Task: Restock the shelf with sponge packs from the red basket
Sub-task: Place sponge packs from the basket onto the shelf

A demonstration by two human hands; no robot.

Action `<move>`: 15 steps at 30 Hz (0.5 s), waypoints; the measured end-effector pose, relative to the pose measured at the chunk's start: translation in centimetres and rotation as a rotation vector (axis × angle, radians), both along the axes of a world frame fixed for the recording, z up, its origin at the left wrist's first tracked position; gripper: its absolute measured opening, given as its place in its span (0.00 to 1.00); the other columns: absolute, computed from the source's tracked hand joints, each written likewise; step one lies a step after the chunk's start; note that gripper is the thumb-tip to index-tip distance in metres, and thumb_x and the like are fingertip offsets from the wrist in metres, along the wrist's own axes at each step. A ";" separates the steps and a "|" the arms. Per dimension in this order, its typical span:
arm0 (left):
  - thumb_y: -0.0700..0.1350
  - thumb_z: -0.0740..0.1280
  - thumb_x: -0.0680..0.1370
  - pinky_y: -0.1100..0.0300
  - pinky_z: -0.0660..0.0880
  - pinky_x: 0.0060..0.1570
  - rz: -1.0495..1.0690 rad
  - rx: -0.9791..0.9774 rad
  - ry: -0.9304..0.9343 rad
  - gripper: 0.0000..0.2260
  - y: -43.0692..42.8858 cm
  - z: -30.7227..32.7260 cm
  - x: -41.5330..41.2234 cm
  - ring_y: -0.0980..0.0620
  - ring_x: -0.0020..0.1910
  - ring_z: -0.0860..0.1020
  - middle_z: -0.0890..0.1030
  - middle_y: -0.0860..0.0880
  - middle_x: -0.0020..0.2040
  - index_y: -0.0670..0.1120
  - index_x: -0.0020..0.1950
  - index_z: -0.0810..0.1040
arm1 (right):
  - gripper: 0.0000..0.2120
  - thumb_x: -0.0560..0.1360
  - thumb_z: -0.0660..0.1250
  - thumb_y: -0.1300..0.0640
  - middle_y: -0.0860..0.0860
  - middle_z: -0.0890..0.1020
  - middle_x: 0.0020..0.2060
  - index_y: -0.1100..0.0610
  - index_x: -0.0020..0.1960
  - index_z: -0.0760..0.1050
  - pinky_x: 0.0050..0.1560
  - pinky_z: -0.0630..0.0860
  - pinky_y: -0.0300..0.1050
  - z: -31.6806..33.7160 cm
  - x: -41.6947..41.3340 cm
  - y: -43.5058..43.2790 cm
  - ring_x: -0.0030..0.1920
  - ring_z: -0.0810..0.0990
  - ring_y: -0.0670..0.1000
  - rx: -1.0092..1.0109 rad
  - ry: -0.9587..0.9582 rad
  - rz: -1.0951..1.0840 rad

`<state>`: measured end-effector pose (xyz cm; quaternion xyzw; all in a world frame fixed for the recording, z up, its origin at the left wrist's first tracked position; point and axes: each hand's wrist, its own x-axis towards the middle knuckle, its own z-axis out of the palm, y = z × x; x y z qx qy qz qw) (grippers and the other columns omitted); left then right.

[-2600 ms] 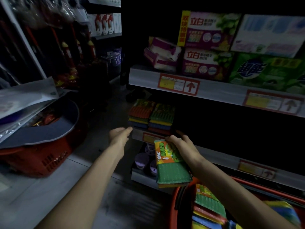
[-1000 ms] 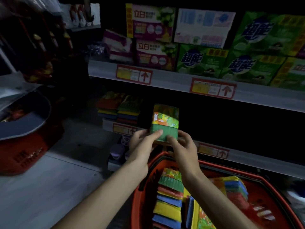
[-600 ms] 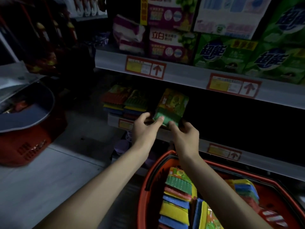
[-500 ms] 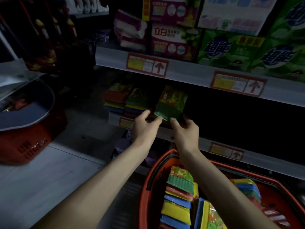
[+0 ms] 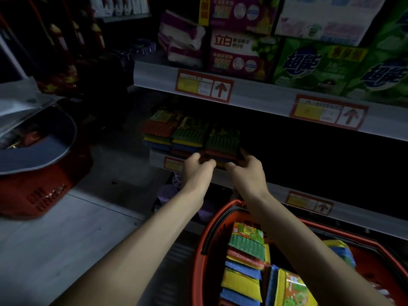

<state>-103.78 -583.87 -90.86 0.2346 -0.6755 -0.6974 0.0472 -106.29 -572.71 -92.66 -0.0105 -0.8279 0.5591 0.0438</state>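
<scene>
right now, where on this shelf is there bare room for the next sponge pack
Free: the dim shelf stretch right of the sponge pack that the left hand and right hand hold, under the upper price rail; it looks bare. Crowded: the left end, where two more sponge stacks sit beside that pack.

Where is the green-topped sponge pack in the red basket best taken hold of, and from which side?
Come from above and pinch the green-topped sponge pack across its two long edges, probably. It lies face up atop its stack in the red basket, so only top and edges are exposed.
</scene>
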 end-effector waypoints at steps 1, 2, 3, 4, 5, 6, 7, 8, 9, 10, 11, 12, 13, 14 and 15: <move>0.42 0.66 0.82 0.58 0.64 0.55 0.012 -0.004 -0.015 0.06 0.0 0.2 0.1 0.49 0.58 0.73 0.76 0.56 0.50 0.49 0.58 0.78 | 0.30 0.81 0.67 0.55 0.54 0.83 0.54 0.52 0.80 0.63 0.43 0.78 0.48 0.1 0.0 0.0 0.43 0.80 0.53 0.002 -0.004 0.006; 0.42 0.67 0.82 0.58 0.65 0.54 0.020 -0.022 -0.026 0.03 -0.1 0.2 0.0 0.48 0.56 0.73 0.77 0.53 0.49 0.51 0.52 0.77 | 0.31 0.80 0.67 0.55 0.54 0.83 0.56 0.51 0.81 0.62 0.44 0.79 0.49 0.2 0.0 0.0 0.45 0.81 0.54 0.012 -0.008 0.010; 0.43 0.67 0.81 0.57 0.66 0.53 0.029 -0.039 -0.035 0.02 -0.2 0.4 0.0 0.46 0.54 0.74 0.78 0.50 0.49 0.50 0.50 0.76 | 0.31 0.80 0.68 0.55 0.53 0.82 0.58 0.51 0.81 0.61 0.45 0.80 0.50 0.4 0.1 0.1 0.46 0.82 0.55 0.022 -0.011 0.018; 0.43 0.67 0.81 0.56 0.67 0.52 0.024 -0.043 -0.039 0.03 -0.2 0.3 -0.1 0.45 0.55 0.75 0.79 0.47 0.54 0.46 0.55 0.77 | 0.32 0.80 0.68 0.55 0.52 0.82 0.58 0.50 0.81 0.61 0.46 0.82 0.51 0.6 0.2 0.1 0.47 0.83 0.56 0.028 -0.013 0.027; 0.43 0.67 0.81 0.56 0.67 0.53 0.027 -0.042 -0.047 0.09 -0.2 0.5 0.0 0.44 0.57 0.76 0.79 0.45 0.58 0.44 0.61 0.76 | 0.32 0.80 0.69 0.55 0.50 0.82 0.58 0.50 0.81 0.61 0.46 0.83 0.52 0.7 0.3 0.1 0.47 0.83 0.55 0.034 -0.015 0.036; 0.43 0.67 0.81 0.56 0.67 0.51 0.032 -0.041 -0.046 0.09 -0.3 0.4 -0.2 0.44 0.56 0.76 0.78 0.45 0.57 0.44 0.61 0.75 | 0.33 0.79 0.69 0.54 0.49 0.81 0.57 0.49 0.81 0.61 0.46 0.83 0.53 0.7 0.2 0.2 0.47 0.83 0.54 0.041 -0.017 0.043; 0.42 0.67 0.81 0.55 0.66 0.48 0.042 -0.055 -0.046 0.04 -0.5 0.4 -0.1 0.46 0.51 0.75 0.76 0.45 0.51 0.46 0.54 0.73 | 0.33 0.79 0.70 0.54 0.49 0.81 0.56 0.49 0.81 0.61 0.47 0.84 0.54 0.8 0.2 0.3 0.47 0.83 0.54 0.052 -0.017 0.047; 0.42 0.67 0.81 0.54 0.64 0.43 0.057 -0.053 -0.045 0.06 -0.6 0.1 -0.3 0.47 0.45 0.72 0.72 0.44 0.46 0.45 0.48 0.70 | 0.34 0.78 0.71 0.54 0.48 0.81 0.55 0.49 0.80 0.61 0.47 0.84 0.55 0.9 0.1 0.4 0.47 0.83 0.53 0.063 -0.018 0.050; 0.41 0.66 0.80 0.54 0.63 0.40 0.066 -0.061 -0.050 0.09 -0.6 0.2 -0.2 0.48 0.42 0.70 0.69 0.44 0.42 0.44 0.44 0.67 | 0.34 0.78 0.71 0.55 0.48 0.81 0.53 0.49 0.80 0.62 0.47 0.84 0.56 1.0 0.0 0.5 0.47 0.83 0.52 0.070 -0.020 0.052; 0.41 0.66 0.80 0.55 0.64 0.40 0.078 -0.052 -0.043 0.10 -0.8 0.0 -0.4 0.49 0.41 0.69 0.69 0.45 0.42 0.44 0.43 0.67 | 0.33 0.77 0.71 0.55 0.48 0.81 0.52 0.49 0.80 0.63 0.47 0.84 0.56 1.1 0.0 0.6 0.46 0.83 0.51 0.074 -0.024 0.051; 0.41 0.66 0.79 0.55 0.66 0.42 0.099 -0.045 -0.038 0.09 -0.8 0.1 -0.4 0.50 0.41 0.69 0.70 0.46 0.42 0.44 0.42 0.68 | 0.33 0.77 0.71 0.56 0.48 0.81 0.50 0.49 0.79 0.64 0.46 0.84 0.56 1.2 0.0 0.7 0.45 0.83 0.50 0.077 -0.028 0.049; 0.41 0.66 0.79 0.55 0.68 0.43 0.119 -0.024 -0.028 0.08 -0.9 0.0 -0.5 0.52 0.42 0.70 0.71 0.47 0.43 0.46 0.42 0.69 | 0.32 0.77 0.71 0.56 0.48 0.81 0.49 0.49 0.78 0.65 0.46 0.84 0.55 1.3 0.0 0.8 0.44 0.82 0.50 0.076 -0.028 0.046; 0.41 0.65 0.78 0.54 0.70 0.44 0.146 -0.007 -0.023 0.07 -0.9 0.1 -0.4 0.52 0.42 0.70 0.71 0.48 0.43 0.47 0.43 0.70 | 0.31 0.77 0.71 0.56 0.48 0.81 0.50 0.50 0.78 0.66 0.47 0.84 0.55 1.3 0.1 0.8 0.45 0.82 0.50 0.072 -0.025 0.043; 0.41 0.65 0.78 0.53 0.72 0.45 0.169 0.013 -0.023 0.06 -1.0 0.1 -0.5 0.53 0.43 0.71 0.71 0.48 0.43 0.47 0.42 0.70 | 0.30 0.77 0.71 0.57 0.49 0.82 0.51 0.50 0.77 0.66 0.48 0.84 0.55 1.3 0.1 0.9 0.46 0.83 0.50 0.067 -0.021 0.042; 0.40 0.65 0.78 0.51 0.75 0.48 0.186 0.028 -0.021 0.07 -1.0 0.0 -0.5 0.53 0.43 0.71 0.71 0.48 0.43 0.47 0.41 0.69 | 0.30 0.77 0.71 0.57 0.49 0.82 0.52 0.51 0.77 0.66 0.49 0.84 0.56 1.2 0.2 1.0 0.46 0.83 0.51 0.066 -0.019 0.044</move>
